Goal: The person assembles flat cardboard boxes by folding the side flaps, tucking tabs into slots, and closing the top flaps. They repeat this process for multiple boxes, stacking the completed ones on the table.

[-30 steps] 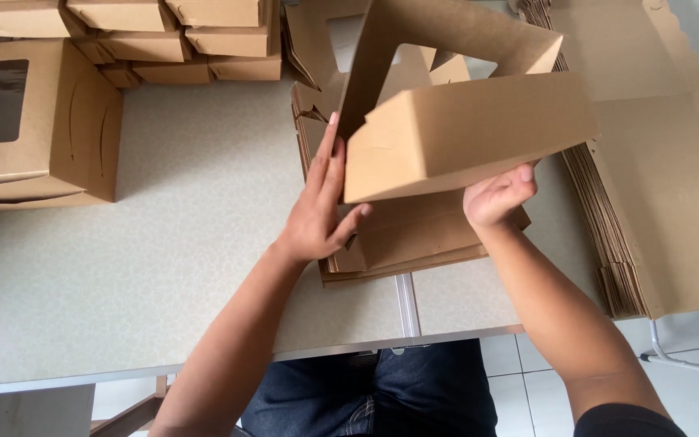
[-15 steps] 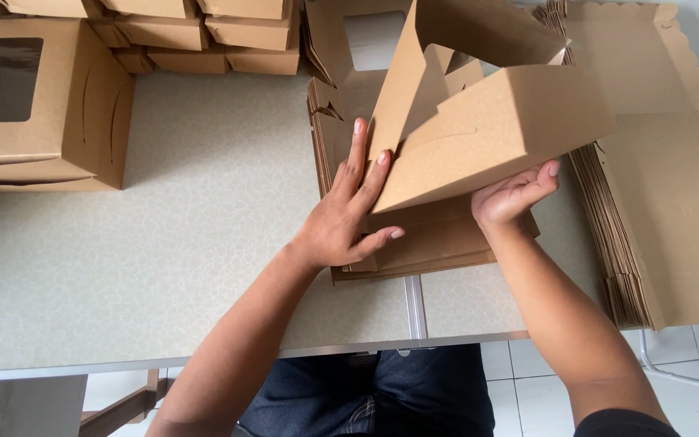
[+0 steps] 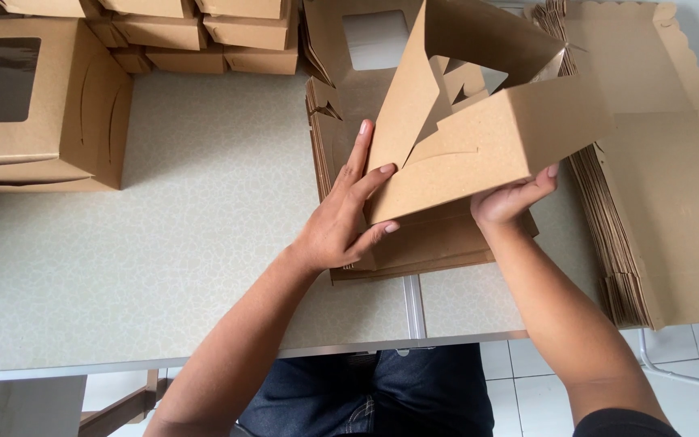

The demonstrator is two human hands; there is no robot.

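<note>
**Head view: two hands hold a half-made brown box**

Head camera looks down at a pale bench (image 3: 163, 259). Both hands hold one brown cardboard box (image 3: 487, 146) that is partly folded. It is tilted up above a pile of flat brown box sheets (image 3: 438, 243).

The left hand (image 3: 341, 218) is open wide, with its fingers spread and pressed flat on the left side wall of the box. Its thumb sits under the bottom corner. The right hand (image 3: 511, 198) is curled and grips the lower right edge of the box from below.

A taller stack of flat sheets (image 3: 657, 210) lies on the right. A finished box with a window (image 3: 34, 105) stands on the left, well apart from the hands. More finished boxes (image 3: 196, 32) sit along the top.
</note>
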